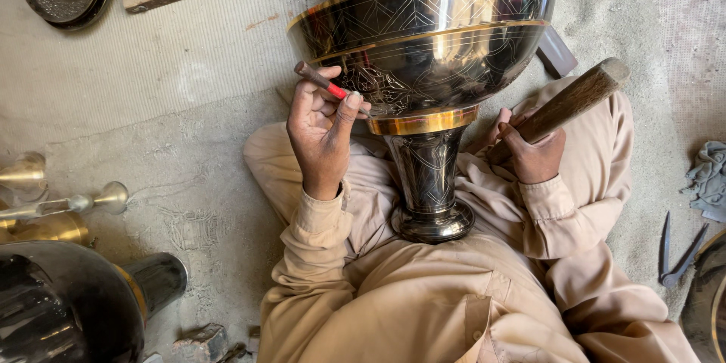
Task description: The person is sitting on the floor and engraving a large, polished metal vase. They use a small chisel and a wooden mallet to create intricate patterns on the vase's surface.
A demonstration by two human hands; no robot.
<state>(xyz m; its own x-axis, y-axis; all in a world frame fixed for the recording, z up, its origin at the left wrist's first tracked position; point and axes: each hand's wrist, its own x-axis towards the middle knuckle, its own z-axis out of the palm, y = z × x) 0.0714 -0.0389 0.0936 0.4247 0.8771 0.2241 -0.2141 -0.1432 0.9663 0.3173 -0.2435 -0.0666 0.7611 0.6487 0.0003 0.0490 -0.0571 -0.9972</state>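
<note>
Entry: engraved black-and-brass pedestal bowl [427, 45], lying across my lap, stem toward me. My left hand [321, 132] pinched a small red-banded chisel [324, 82] against the bowl's wall; my right hand [533, 155] gripped a wooden mallet [571, 100]. Best done, I judged, with light taps and the chisel tip steady on the line.
</note>
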